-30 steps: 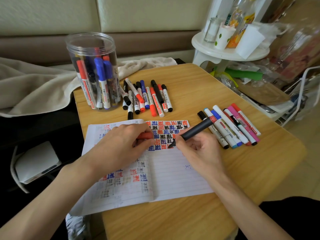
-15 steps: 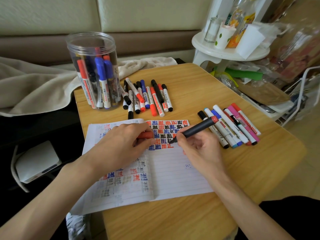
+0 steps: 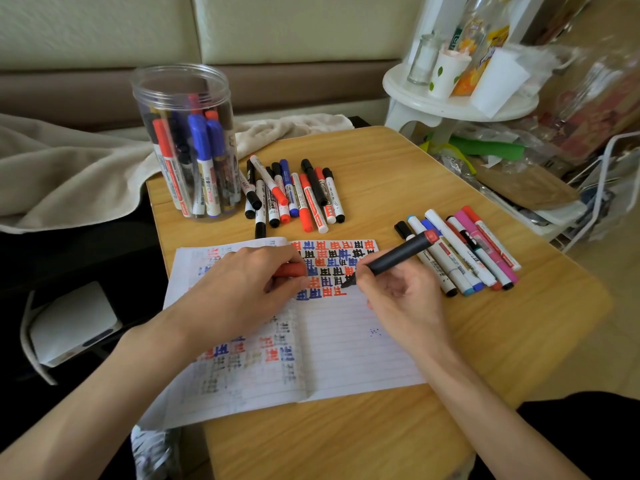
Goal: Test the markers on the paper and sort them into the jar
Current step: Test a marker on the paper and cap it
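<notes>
**Tip on the paper, jar away to my far left**

My right hand (image 3: 403,301) is clamped low on a dark marker (image 3: 398,254) with a red end, in a writing grip. Its tip touches the paper (image 3: 346,351) at the end of the bottom row of red, blue and black test marks. The barrel slants from that tip, low and left, up and away to the right.

My left hand (image 3: 239,291) rests on the paper just beside the marks. Its fingers are curled round a red cap (image 3: 292,270) that lies crosswise, one end pointing at the tip. Cap and tip are near but apart.

I judge capping to be a short move, since the cap is just left of the tip. The jar (image 3: 180,98) is the longer reach. It stands upright and open at the far left corner of the surface (image 3: 398,174), well apart from my right hand. My left hand is the nearer one. The jar holds markers standing on end, so mine would have to turn from slanted to upright to drop in.

One bunch of loose markers (image 3: 294,195) lies between the jar and the paper. A second bunch (image 3: 464,251) lies just beside my right hand, under the held marker's raised end.

Behind the jar a pale blanket (image 3: 69,168) is draped over a sofa. A white stool (image 3: 457,105) with cups and bottles stands at the far right.
</notes>
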{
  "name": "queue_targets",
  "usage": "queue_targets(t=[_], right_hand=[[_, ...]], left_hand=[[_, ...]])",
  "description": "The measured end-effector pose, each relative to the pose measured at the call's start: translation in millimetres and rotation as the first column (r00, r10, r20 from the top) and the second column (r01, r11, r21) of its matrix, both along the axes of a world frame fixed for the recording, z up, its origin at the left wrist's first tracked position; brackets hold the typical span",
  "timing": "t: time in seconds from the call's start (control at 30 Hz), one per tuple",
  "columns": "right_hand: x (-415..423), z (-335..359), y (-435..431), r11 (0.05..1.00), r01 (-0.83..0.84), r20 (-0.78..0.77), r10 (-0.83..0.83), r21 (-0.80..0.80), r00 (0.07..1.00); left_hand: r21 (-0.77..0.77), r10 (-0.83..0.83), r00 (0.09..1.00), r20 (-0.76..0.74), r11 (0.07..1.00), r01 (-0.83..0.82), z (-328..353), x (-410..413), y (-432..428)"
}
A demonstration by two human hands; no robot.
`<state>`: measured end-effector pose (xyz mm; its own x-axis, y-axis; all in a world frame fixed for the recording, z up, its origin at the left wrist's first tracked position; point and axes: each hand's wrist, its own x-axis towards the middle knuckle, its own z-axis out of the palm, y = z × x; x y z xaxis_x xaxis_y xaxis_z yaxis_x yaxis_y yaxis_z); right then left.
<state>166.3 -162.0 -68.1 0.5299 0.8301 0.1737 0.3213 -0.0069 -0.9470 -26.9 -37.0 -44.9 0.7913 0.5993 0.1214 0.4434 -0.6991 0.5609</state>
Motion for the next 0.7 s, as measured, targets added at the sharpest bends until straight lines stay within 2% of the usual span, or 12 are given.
queue_targets(t=[0.3,0.5,0.6,0.7], right_hand=[[-0.1,-0.4,-0.2,1.0,0.01,0.027,-0.01,-0.027,1.0],[3.5,6.4,0.8,1.0,0.019,-0.168,-0.016,0.014,0.986],[5.2,14.5,0.3,0.999,-0.006,-0.27,0.017,0.041,0.963],[5.3,18.8,-0.5,0.999,-0.036,-0.309,0.046,0.037,0.95]], left_hand=[[0.036,0.015,1.0,0.017,0.999,-0.015,-1.3,0.3,-1.4],[0.047,-0.03,0.996,0.089,0.999,0.026,-2.1,1.8,-3.2],[0.0,0.009,0.991,0.132,1.0,-0.009,0.0,4.9,-6.3],[-0.028,0.034,0.984,0.175,0.999,-0.029,1.1,7.7,-8.6]])
